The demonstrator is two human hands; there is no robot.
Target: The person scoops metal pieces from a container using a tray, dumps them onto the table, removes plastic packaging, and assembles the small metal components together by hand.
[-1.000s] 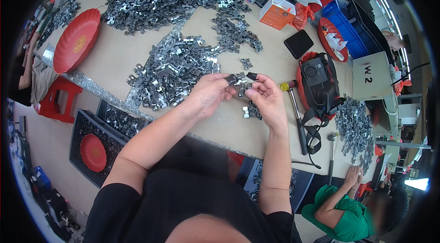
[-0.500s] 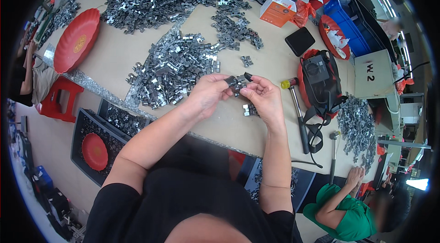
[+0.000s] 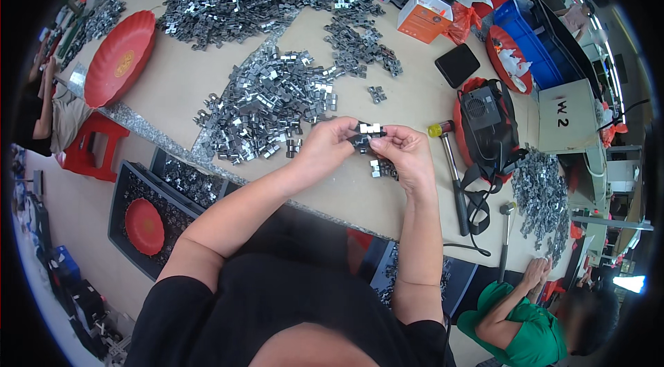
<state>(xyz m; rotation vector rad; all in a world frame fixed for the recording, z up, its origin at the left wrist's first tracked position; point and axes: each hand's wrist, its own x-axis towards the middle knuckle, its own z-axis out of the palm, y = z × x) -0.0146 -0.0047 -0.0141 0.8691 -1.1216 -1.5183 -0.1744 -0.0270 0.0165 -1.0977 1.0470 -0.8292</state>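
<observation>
Between my two hands, above the near part of the table, is a small metal clip-like piece [image 3: 371, 130] with a bright, shiny face upward. My left hand [image 3: 324, 151] pinches its left side, and my right hand [image 3: 409, 159] grips the right side with thumb and fingers. Dark coverings show at some fingertips. Just below, partly hidden by my right hand, more such metal clips [image 3: 377, 169] lie on the table. A heap of loose metal clips [image 3: 266, 101] spreads close to my left hand. One small cluster of clips [image 3: 377, 94] lies apart, beyond my hands.
A yellow-and-red-headed mallet [image 3: 453, 166] and a black strapped device [image 3: 484, 121] lie at the right. Farther back are a larger clip pile [image 3: 228, 0], an orange box [image 3: 424, 17] and a black tablet-like object [image 3: 457, 65]. A co-worker in green [image 3: 522, 325] works at lower right.
The metal piece in my hands has turned, so a bright face shows where darker sides were. My fingers have shifted around it. The whole view has moved slightly.
</observation>
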